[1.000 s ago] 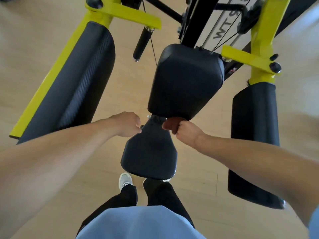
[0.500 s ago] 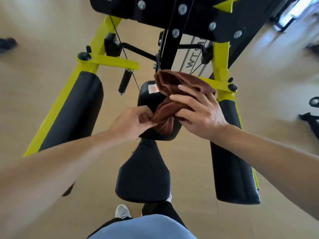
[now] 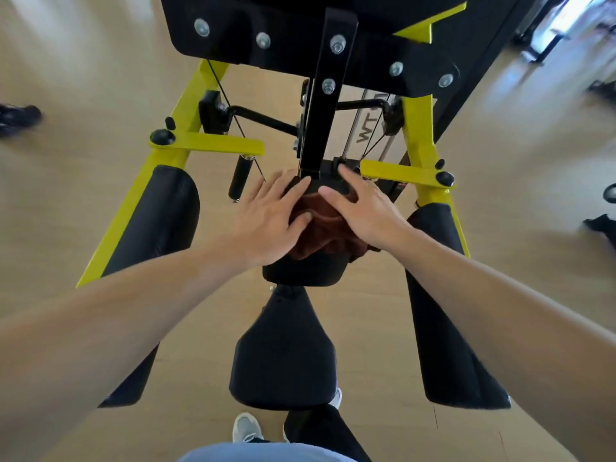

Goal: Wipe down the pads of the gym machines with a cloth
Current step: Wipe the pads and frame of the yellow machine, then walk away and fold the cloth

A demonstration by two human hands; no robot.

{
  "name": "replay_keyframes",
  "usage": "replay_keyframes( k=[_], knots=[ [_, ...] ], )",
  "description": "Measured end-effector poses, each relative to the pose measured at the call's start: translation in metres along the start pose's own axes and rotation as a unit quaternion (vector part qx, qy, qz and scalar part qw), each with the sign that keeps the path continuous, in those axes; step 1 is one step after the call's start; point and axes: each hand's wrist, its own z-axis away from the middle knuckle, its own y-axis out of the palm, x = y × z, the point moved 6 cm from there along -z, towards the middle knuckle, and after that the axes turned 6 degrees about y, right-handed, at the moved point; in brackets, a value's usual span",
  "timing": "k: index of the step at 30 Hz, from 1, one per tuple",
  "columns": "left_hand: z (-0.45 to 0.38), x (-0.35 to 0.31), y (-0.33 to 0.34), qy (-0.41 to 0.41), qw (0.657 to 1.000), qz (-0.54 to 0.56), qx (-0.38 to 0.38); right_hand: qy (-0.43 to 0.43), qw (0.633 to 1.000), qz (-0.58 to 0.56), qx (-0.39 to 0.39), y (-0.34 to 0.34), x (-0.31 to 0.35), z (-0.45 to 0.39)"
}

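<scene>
A brown cloth [image 3: 320, 228] lies bunched on the black back pad [image 3: 305, 270] at the middle of the yellow and black gym machine. My left hand [image 3: 270, 218] presses flat on the cloth's left side, fingers spread and pointing up the pad. My right hand [image 3: 363, 208] presses on its right side, fingers straight and reaching the pad's top edge. Below the back pad sits the black seat pad [image 3: 283, 355]. A long black arm pad [image 3: 156, 235] hangs on the left and another arm pad [image 3: 446, 328] on the right.
The black upper frame [image 3: 300, 35] with bolts overhangs the pads, and a black upright bar [image 3: 328, 95] runs down to the back pad. Yellow arms [image 3: 213, 145] and cables flank it. A short black handle [image 3: 239, 177] hangs left. Wooden floor [image 3: 83, 95] surrounds the machine; dark equipment [image 3: 600, 225] lies at right.
The cloth, held up between both hands half a second ago, now lies on the back pad. Both hands have flattened onto it, and my view has moved closer and higher.
</scene>
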Motion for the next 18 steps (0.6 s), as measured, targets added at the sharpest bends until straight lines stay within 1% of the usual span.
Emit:
replay_keyframes(
  k=[2, 5, 7, 9, 11, 12, 14, 16, 17, 18],
  knots=[
    [0.0, -0.002, 0.007, 0.019, 0.998, -0.052, -0.009, 0.001, 1.0, 0.008, -0.021, 0.006, -0.004, -0.007],
    [-0.004, 0.002, 0.006, 0.024, 0.997, -0.062, -0.038, -0.004, 0.996, -0.045, -0.076, 0.005, -0.017, -0.003],
    [-0.005, -0.001, 0.005, 0.026, 0.996, -0.07, -0.051, 0.032, 0.988, -0.115, -0.098, 0.012, -0.034, 0.009],
    [-0.008, -0.012, 0.006, 0.031, 0.993, -0.093, -0.062, 0.101, 0.969, -0.198, -0.109, 0.032, -0.061, 0.024],
    [-0.006, -0.028, 0.011, 0.037, 0.99, -0.118, -0.068, 0.181, 0.941, -0.261, -0.12, 0.06, -0.091, 0.04],
    [-0.003, -0.038, 0.016, 0.054, 0.988, -0.122, -0.077, 0.226, 0.921, -0.291, -0.125, 0.075, -0.108, 0.051],
    [0.012, -0.055, 0.027, 0.132, 0.98, -0.11, -0.102, 0.291, 0.88, -0.351, -0.134, 0.104, -0.136, 0.075],
    [0.038, -0.07, 0.049, 0.228, 0.965, -0.055, -0.121, 0.355, 0.84, -0.392, -0.126, 0.132, -0.166, 0.104],
    [0.053, -0.072, 0.063, 0.249, 0.962, -0.011, -0.113, 0.388, 0.82, -0.407, -0.107, 0.147, -0.182, 0.118],
    [0.066, -0.073, 0.081, 0.25, 0.964, 0.034, -0.077, 0.422, 0.801, -0.416, -0.086, 0.159, -0.198, 0.135]
  ],
)
